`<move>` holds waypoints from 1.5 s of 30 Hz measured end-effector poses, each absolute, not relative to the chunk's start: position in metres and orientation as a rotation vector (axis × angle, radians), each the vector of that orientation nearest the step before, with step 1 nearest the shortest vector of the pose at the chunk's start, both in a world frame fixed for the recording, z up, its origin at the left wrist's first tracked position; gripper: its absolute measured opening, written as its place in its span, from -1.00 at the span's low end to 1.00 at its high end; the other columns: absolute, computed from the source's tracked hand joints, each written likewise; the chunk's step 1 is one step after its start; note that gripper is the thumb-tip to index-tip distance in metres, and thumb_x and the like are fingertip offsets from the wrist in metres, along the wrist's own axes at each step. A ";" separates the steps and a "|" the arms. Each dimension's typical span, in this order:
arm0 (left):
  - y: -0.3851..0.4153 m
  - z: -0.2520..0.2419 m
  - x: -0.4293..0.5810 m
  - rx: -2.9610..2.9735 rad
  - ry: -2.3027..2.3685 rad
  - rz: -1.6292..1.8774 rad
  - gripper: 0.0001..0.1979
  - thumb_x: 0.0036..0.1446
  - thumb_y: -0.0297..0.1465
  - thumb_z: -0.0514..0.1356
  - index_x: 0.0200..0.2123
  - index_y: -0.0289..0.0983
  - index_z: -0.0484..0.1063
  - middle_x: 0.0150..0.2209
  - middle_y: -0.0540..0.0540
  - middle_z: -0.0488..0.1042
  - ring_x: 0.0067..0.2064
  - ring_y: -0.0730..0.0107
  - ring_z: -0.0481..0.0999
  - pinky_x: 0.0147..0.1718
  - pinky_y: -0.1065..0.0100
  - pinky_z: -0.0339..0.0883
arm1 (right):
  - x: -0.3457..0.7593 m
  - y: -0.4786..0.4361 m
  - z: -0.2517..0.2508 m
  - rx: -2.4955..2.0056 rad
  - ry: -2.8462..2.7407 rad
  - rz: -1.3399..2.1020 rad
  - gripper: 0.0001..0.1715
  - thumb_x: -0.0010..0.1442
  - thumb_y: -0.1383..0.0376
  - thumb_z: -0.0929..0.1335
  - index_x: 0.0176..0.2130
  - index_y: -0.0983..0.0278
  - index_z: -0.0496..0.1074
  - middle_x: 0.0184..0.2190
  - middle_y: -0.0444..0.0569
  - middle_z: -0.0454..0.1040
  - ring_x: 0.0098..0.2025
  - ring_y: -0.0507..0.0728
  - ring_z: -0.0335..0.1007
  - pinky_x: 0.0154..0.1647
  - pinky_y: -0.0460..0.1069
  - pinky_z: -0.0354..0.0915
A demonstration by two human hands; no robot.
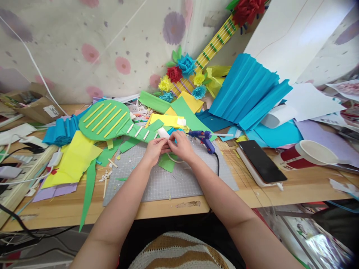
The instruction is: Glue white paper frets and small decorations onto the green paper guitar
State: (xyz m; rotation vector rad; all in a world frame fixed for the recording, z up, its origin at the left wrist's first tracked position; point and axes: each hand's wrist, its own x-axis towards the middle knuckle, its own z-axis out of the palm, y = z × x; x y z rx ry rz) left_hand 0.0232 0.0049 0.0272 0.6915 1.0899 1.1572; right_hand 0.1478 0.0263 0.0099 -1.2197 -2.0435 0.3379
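Both my hands meet over the far part of a grey cutting mat [168, 183]. My left hand [153, 150] and my right hand [181, 145] are closed, pinching a small white piece [163, 133] between their fingertips. It sits at the end of the neck of a green paper guitar [108, 121] with yellow strips and white frets. A green paper scrap [166, 163] lies under my hands. A blue glue gun [204, 138] lies just right of my right hand, its black cord trailing over the mat.
Yellow and green paper sheets [71, 160] cover the left of the wooden table. Folded blue crepe paper [248, 91] fans out at the back right. A dark phone [262, 160] and a tipped red cup [304, 155] lie right. A yellow guitar with paper flowers [186, 73] leans on the wall.
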 end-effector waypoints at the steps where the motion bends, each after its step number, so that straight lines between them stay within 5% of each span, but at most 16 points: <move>1: 0.005 0.027 0.023 0.685 1.102 1.161 -0.93 -0.04 -0.47 0.21 -0.47 -0.39 0.44 -0.47 -0.13 0.53 -0.46 0.42 0.52 -0.41 0.38 0.42 | 0.147 0.026 0.010 -1.221 -2.032 0.344 -0.85 0.13 0.31 0.23 -0.48 0.21 0.18 -0.43 -0.03 0.31 -0.27 0.16 0.17 -0.22 0.03 0.13; 9: 0.007 0.026 0.020 0.674 1.168 1.211 -0.85 -0.11 -0.40 0.26 -0.45 -0.38 0.44 -0.49 -0.12 0.52 -0.46 0.40 0.53 -0.35 0.33 0.45 | 0.154 0.027 0.012 -1.117 -1.873 0.539 -0.94 0.10 0.29 0.24 -0.33 0.23 0.25 -0.31 -0.02 0.36 -0.19 0.13 0.24 -0.12 0.06 0.18; 15: 0.009 0.026 0.018 0.690 1.187 1.284 -0.86 -0.12 -0.41 0.25 -0.45 -0.37 0.43 -0.48 -0.12 0.53 -0.40 0.35 0.55 -0.32 0.31 0.45 | 0.154 0.035 0.004 -1.121 -1.600 1.131 -0.55 0.05 0.15 0.32 -0.08 0.21 0.15 -0.31 -0.06 0.40 -0.26 0.08 0.35 -0.21 0.04 0.26; 20: 0.007 0.025 0.021 0.700 1.175 1.298 -0.88 -0.13 -0.42 0.25 -0.50 -0.36 0.40 -0.52 -0.07 0.51 -0.48 0.42 0.52 -0.32 0.31 0.44 | 0.152 0.037 -0.001 -1.138 -1.625 1.112 -0.37 -0.05 0.14 0.39 -0.03 0.22 0.13 -0.34 -0.10 0.41 -0.33 0.07 0.35 -0.27 0.03 0.25; 32: 0.007 0.026 0.014 0.745 0.975 1.181 -0.86 -0.04 -0.53 0.19 -0.33 -0.39 0.46 -0.34 -0.17 0.57 -0.34 0.41 0.56 -0.14 0.27 0.42 | 0.154 0.041 -0.005 -1.091 -1.508 1.219 -0.41 -0.09 0.19 0.40 -0.08 0.23 0.16 -0.36 -0.14 0.36 -0.31 0.06 0.34 -0.27 0.01 0.27; 45: 0.006 0.024 0.014 0.751 1.013 1.209 -0.86 0.00 -0.57 0.19 -0.30 -0.41 0.47 -0.37 -0.13 0.56 -0.39 0.43 0.55 -0.19 0.23 0.46 | 0.155 0.039 -0.002 -1.024 -1.492 1.303 -0.44 -0.10 0.19 0.41 -0.12 0.22 0.18 -0.34 -0.12 0.33 -0.27 0.06 0.29 -0.23 0.02 0.24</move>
